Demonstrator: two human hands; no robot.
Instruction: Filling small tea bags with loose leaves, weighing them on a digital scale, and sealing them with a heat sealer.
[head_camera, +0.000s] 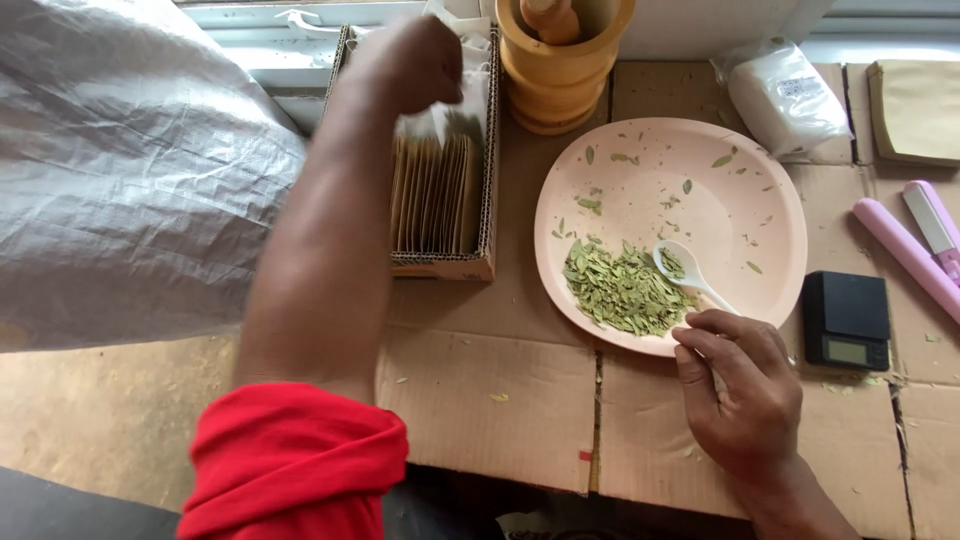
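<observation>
My left hand (405, 62) reaches far over a narrow cardboard box (440, 262) of upright brown packets (432, 195) and grips a pale paper packet (455, 110) at its top. My right hand (742, 385) rests at the near rim of a pink plate (740, 215) and pinches the handle of a small white spoon (682, 268). The spoon's bowl lies beside a heap of dried green leaves (622, 290) on the plate. Loose leaf bits are scattered across the plate.
A wooden mortar with pestle (560, 55) stands behind the plate. A bag of white powder (785, 95), a small black scale (847, 320), a pink sealing tool (915, 250) and brown envelopes (915, 110) lie right. A big grey sack (130, 170) fills the left. Cardboard sheets (490, 380) cover the surface.
</observation>
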